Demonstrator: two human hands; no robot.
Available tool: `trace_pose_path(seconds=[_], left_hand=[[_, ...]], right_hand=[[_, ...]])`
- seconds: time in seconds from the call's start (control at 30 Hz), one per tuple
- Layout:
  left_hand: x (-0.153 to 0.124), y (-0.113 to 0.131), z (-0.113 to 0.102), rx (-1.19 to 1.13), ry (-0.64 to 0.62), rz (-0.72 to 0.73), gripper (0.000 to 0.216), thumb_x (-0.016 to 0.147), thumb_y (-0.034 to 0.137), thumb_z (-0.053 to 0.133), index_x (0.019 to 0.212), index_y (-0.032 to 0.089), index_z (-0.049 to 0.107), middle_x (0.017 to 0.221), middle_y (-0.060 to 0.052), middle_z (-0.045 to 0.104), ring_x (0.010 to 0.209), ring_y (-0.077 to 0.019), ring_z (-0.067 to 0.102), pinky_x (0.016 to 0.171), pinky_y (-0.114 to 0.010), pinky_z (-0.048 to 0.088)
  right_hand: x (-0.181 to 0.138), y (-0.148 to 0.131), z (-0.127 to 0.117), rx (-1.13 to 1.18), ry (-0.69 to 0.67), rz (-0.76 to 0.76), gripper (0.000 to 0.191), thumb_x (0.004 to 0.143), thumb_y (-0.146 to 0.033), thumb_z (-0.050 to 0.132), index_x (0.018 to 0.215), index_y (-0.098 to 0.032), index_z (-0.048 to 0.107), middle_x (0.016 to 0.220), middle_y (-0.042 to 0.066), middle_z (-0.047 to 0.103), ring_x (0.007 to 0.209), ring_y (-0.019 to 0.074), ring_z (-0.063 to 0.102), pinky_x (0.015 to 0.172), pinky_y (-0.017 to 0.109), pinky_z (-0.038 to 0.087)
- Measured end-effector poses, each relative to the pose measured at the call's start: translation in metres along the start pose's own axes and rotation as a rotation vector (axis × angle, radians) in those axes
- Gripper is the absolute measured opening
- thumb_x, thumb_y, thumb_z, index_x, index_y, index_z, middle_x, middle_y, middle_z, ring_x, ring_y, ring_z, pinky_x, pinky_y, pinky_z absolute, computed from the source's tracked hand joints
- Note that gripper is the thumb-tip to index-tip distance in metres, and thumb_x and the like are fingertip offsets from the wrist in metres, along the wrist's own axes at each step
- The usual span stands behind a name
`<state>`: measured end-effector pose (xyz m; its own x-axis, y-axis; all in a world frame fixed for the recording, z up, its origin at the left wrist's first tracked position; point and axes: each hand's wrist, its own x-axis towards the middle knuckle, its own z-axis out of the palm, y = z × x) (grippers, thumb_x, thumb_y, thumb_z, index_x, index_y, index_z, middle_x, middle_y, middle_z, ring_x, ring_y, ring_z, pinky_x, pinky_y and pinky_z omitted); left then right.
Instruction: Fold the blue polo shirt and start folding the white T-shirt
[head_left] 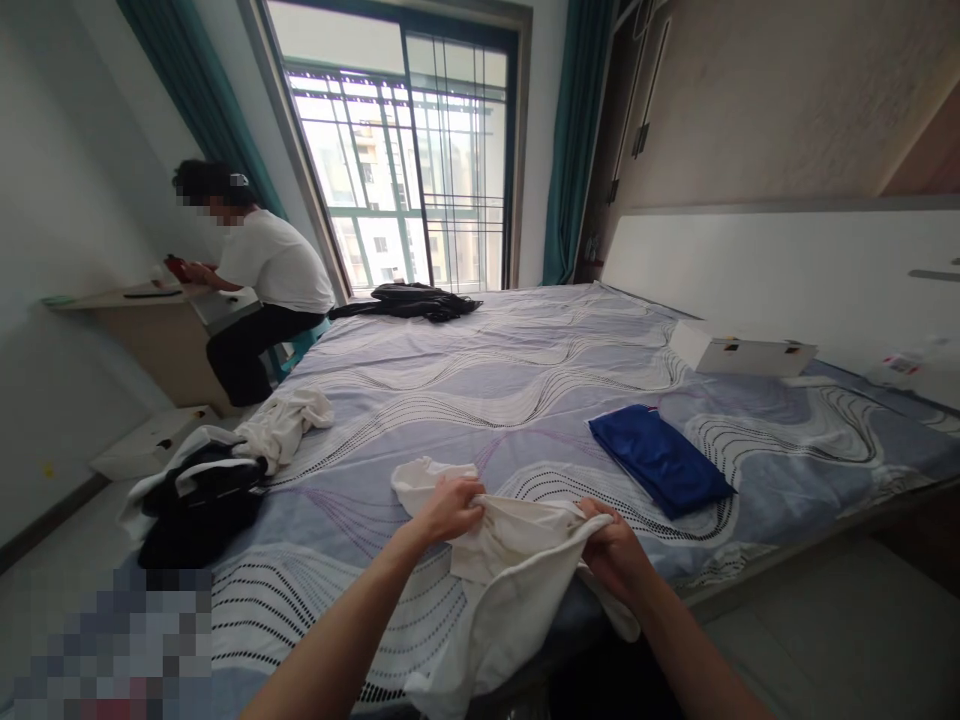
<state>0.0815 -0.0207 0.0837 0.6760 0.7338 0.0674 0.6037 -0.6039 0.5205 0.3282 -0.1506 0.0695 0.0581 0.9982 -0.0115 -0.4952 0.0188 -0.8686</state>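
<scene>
Head view: the white cloth (517, 580) stretches from the left hand (452, 508) to the right hand (616, 555) at the edge of the bed (450, 425), its long part hanging down the near side. Each grip is closed on it. The blue cloth (660, 460) lies nearer the right hand.

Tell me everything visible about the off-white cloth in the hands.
The off-white cloth looks like a soft, plain garment, loosely bunched and creased, with seam-like edges. The left hand and right hand each grip it, with fabric slack between them. One end spreads past the left hand over the patterned bedspread; the rest droops toward the wearer. Its exact type is unclear.
</scene>
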Motion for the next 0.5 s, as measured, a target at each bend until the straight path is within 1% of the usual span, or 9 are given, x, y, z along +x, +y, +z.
trace_pose_path(seconds=[0.07,0.17,0.23,0.3,0.33,0.37,0.4,0.43,0.5], left_hand=[[-0.011,0.005,-0.011,-0.025,0.034,-0.025,0.018,0.078,0.022,0.05,0.071,0.02,0.067,0.079,-0.004,0.07,0.081,-0.0206,0.064,0.106,-0.047,0.044],[-0.03,0.019,-0.034,-0.041,0.09,-0.036,0.017,0.081,0.027,0.051,0.074,0.022,0.066,0.082,-0.003,0.072,0.085,-0.0208,0.063,0.114,-0.05,0.035],[-0.041,0.031,-0.05,-0.046,0.128,-0.038,0.017,0.081,0.029,0.051,0.073,0.022,0.065,0.08,-0.002,0.071,0.083,-0.0197,0.062,0.114,-0.049,0.033],[-0.047,0.044,-0.069,-0.052,0.169,-0.056,0.019,0.08,0.031,0.05,0.07,0.021,0.063,0.071,0.0,0.065,0.073,-0.0169,0.059,0.104,-0.042,0.041],[-0.049,0.05,-0.078,-0.06,0.192,-0.071,0.02,0.079,0.031,0.049,0.068,0.021,0.061,0.067,0.001,0.062,0.069,-0.0157,0.056,0.095,-0.037,0.045],[-0.05,0.056,-0.088,-0.073,0.22,-0.088,0.02,0.078,0.031,0.049,0.066,0.021,0.06,0.063,0.002,0.058,0.066,-0.015,0.053,0.084,-0.033,0.046],[-0.051,0.062,-0.099,-0.093,0.251,-0.103,0.02,0.077,0.032,0.049,0.064,0.02,0.059,0.062,0.002,0.056,0.065,-0.0148,0.051,0.075,-0.029,0.045],[-0.052,0.069,-0.11,-0.117,0.285,-0.115,0.02,0.077,0.033,0.05,0.064,0.02,0.059,0.061,0.002,0.054,0.064,-0.0147,0.05,0.067,-0.027,0.042],[-0.055,0.081,-0.134,-0.141,0.376,-0.128,0.024,0.079,0.038,0.052,0.067,0.02,0.06,0.061,0.003,0.053,0.063,-0.0142,0.048,0.061,-0.026,0.037]], right_hand=[[-0.004,-0.008,-0.005,0.097,-0.013,0.115,0.038,0.047,-0.015,0.059,0.061,-0.023,0.025,0.062,-0.005,0.026,0.058,0.0097,0.025,0.051,0.021,0.026],[-0.01,-0.021,-0.005,0.183,-0.132,0.255,0.035,0.05,-0.024,0.061,0.06,-0.023,0.028,0.064,-0.003,0.03,0.062,0.0125,0.031,0.057,0.025,0.032],[-0.012,-0.029,0.001,0.128,-0.225,0.321,0.038,0.057,-0.034,0.064,0.06,-0.023,0.028,0.064,-0.003,0.03,0.062,0.013,0.031,0.059,0.027,0.032],[-0.013,-0.036,0.011,-0.07,-0.273,0.348,0.045,0.06,-0.036,0.07,0.064,-0.024,0.027,0.064,-0.005,0.031,0.06,0.011,0.028,0.057,0.025,0.027],[-0.012,-0.041,0.017,-0.213,-0.266,0.323,0.047,0.06,-0.033,0.073,0.066,-0.024,0.027,0.064,-0.006,0.031,0.06,0.0101,0.027,0.056,0.024,0.025],[-0.01,-0.046,0.023,-0.369,-0.242,0.263,0.048,0.059,-0.03,0.074,0.068,-0.024,0.028,0.064,-0.007,0.033,0.06,0.0099,0.028,0.056,0.024,0.024],[-0.008,-0.053,0.029,-0.524,-0.2,0.169,0.046,0.06,-0.028,0.074,0.069,-0.024,0.029,0.065,-0.007,0.035,0.061,0.0102,0.03,0.056,0.023,0.025],[-0.004,-0.062,0.036,-0.663,-0.141,0.048,0.04,0.062,-0.028,0.072,0.071,-0.024,0.033,0.066,-0.007,0.038,0.063,0.011,0.033,0.057,0.023,0.028],[0.004,-0.086,0.046,-0.863,0.004,-0.224,0.023,0.07,-0.03,0.066,0.079,-0.024,0.046,0.071,-0.005,0.047,0.067,0.0133,0.042,0.061,0.024,0.035]])
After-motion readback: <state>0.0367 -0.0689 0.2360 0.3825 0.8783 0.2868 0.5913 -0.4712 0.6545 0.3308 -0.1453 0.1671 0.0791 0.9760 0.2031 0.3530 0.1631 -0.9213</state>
